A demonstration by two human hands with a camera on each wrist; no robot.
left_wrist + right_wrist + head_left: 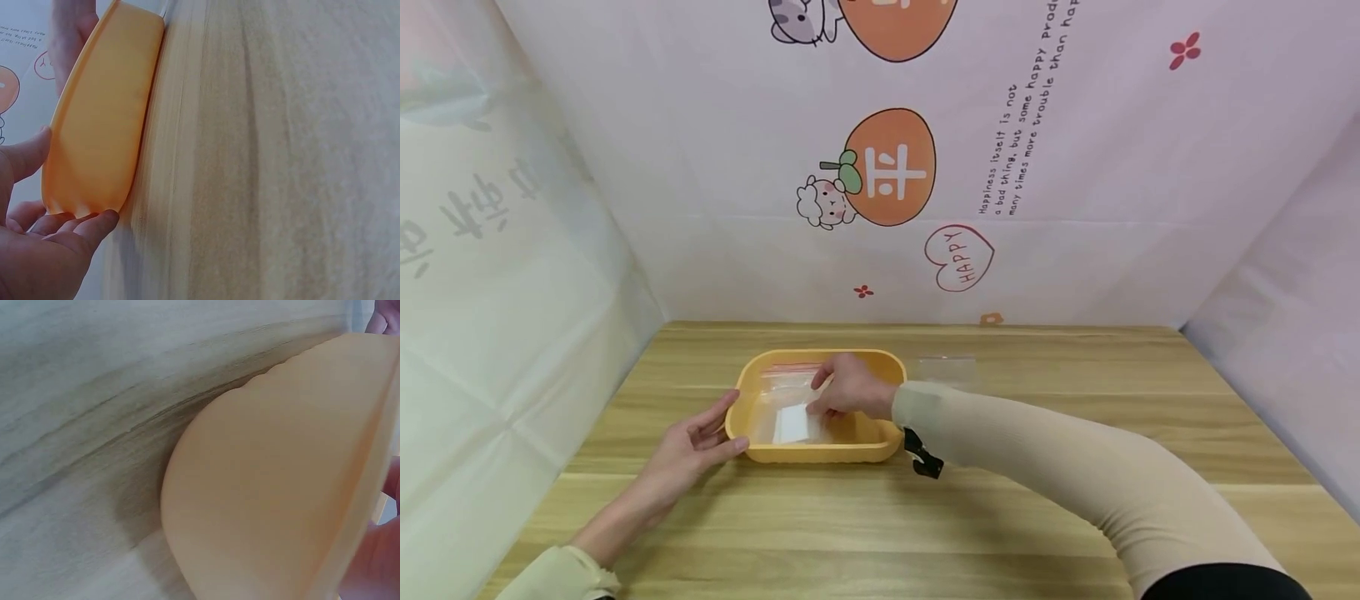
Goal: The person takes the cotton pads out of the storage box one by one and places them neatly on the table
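Note:
A yellow plastic basin (820, 454) with rounded corners stands on the wooden table. My left hand (688, 450) holds its left end, thumb at the front corner and fingers along the outer wall; the left wrist view shows the fingertips against the basin's end. Inside the basin lie clear zip bags (778, 385) with red seal lines, and a white flat piece (792, 424) shows among them. My right hand (850, 387) reaches in over the right rim and pinches a clear bag beside the white piece. The basin wall hides most of this hand in the right wrist view.
Another clear zip bag (947, 369) lies flat on the table (1037, 358), behind the right forearm. A black strap buckle (923, 454) hangs from the right wrist near the basin's front right corner. Printed white sheeting (737, 250) rises behind the table and at both sides.

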